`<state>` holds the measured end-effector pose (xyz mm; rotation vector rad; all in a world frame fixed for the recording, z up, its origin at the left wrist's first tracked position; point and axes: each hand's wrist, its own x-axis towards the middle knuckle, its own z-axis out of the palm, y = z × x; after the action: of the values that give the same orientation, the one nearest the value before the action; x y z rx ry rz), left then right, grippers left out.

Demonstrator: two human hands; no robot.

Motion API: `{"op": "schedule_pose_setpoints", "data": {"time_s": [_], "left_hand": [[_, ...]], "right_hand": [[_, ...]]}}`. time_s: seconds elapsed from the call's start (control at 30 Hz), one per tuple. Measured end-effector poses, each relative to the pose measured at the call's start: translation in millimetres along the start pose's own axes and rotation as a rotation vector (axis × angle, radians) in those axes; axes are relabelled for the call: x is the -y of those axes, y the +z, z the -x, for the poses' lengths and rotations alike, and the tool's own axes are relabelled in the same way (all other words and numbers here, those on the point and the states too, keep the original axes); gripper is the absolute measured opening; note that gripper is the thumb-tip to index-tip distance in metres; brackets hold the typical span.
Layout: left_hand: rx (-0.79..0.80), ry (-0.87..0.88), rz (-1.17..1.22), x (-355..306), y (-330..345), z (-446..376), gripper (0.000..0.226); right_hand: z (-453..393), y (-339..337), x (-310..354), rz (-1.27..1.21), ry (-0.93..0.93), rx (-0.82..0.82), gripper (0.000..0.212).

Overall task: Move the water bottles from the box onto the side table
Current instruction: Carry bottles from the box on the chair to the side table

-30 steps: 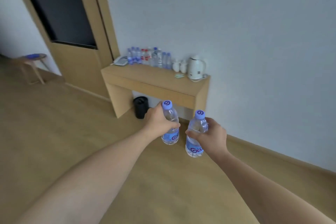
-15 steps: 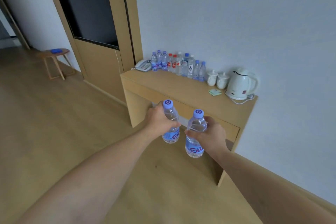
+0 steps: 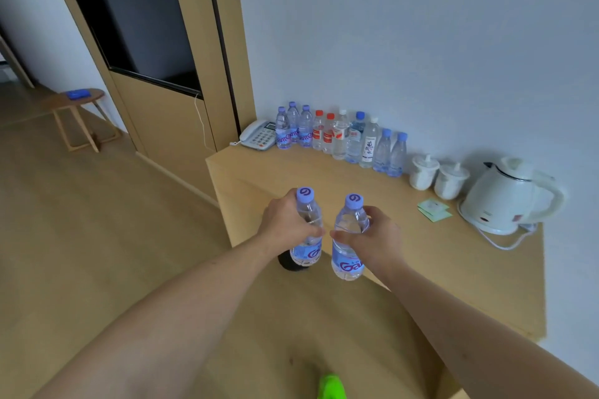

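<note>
side table (image 3: 291, 168) nearer now, bottles (image 3: 308, 230) held upright

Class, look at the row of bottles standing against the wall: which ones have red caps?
The two red-capped bottles stand side by side, fourth and fifth from the telephone; they alone carry red labels, while their neighbours have blue or white caps.

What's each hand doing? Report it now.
Left hand: grips a bottle.
Right hand: grips another bottle.
</note>
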<state>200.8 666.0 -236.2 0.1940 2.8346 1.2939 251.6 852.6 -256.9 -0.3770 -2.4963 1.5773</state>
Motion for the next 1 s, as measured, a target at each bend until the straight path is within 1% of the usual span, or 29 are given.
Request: {"op": "schedule_pose_setpoints", "data": {"time_s": [0.1, 0.27, 0.4, 0.5, 0.6, 0.67, 0.77, 0.83, 0.9, 1.0], "left_hand": [[0.005, -0.015, 0.004, 19.2, 3.1, -74.2, 0.057], [0.032, -0.033, -0.076, 32.1, -4.2, -199.9, 0.064], [0.041, -0.027, -0.052, 46.3, -9.9, -280.4, 0.067], [0.08, -0.02, -0.033, 60.6, -11.3, -333.3, 0.058], [0.116, 0.033, -0.043, 76.6, -7.7, -390.8, 0.05], [0.145, 0.066, -0.018, 87.3, -4.6, -429.0, 0.05], [0.229, 0.124, -0.05, 106.0, -2.4, -487.3, 0.056], [0.282, 0.168, -0.075, 117.4, -2.9, -523.9, 0.05], [0.331, 0.213, -0.088, 127.1, -2.6, -556.7, 0.044], [0.387, 0.264, -0.132, 133.2, -1.2, -597.8, 0.045]], "right_hand": [[-77.5, 27.8, 0.0, -0.007, -0.009, -0.002, 0.058], [-202.8, 57.2, 8.5, 0.038, 0.023, 0.018, 0.071], [-285.7, 77.2, 15.7, 0.064, 0.037, 0.004, 0.071], [-333.0, 97.3, 19.4, 0.085, 0.059, -0.021, 0.073], [-376.0, 121.2, 19.6, 0.097, 0.079, -0.036, 0.078], [-403.4, 138.9, 19.4, 0.088, 0.093, -0.045, 0.078], [-442.5, 167.8, 18.5, 0.071, 0.127, -0.085, 0.07], [-463.2, 184.8, 18.3, 0.075, 0.15, -0.139, 0.066], [-480.6, 200.4, 18.1, 0.079, 0.192, -0.184, 0.067], [-502.6, 216.3, 19.8, 0.096, 0.277, -0.234, 0.068]]}}
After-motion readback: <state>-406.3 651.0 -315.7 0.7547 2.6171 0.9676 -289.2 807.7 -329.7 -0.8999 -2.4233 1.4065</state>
